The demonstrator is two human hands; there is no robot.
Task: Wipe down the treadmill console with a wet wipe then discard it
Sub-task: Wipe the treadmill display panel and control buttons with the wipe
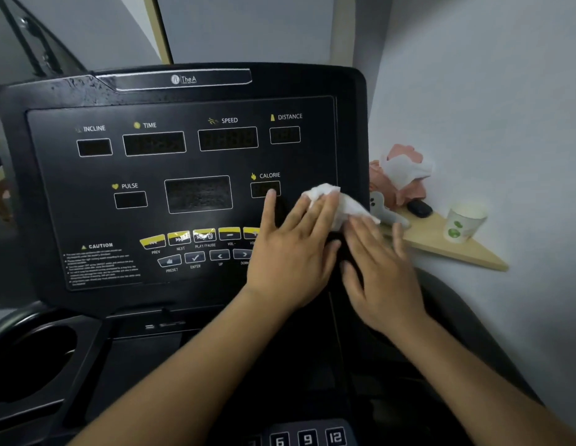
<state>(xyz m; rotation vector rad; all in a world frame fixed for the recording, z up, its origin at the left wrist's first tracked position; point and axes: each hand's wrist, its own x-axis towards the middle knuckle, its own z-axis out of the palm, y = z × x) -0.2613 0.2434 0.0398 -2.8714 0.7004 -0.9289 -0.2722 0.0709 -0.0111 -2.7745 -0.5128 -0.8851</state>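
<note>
Wet wipe (331,201) is pressed against the treadmill console (183,175), low on the panel's right side, just right of the CALORIE window (265,189). Left hand (293,255) is laid flat over it, fingers straight, thumb splayed. Right hand (384,275) is spread wide and blurred, fingertips touching the wipe's right end. Both forearms are stretched forward.

The wet wipe (347,209) is being partly covered by the left hand (289,252), the yellow button row (190,237) is being partly hidden beneath that hand, and the right hand (386,272) is being blurred.
</note>
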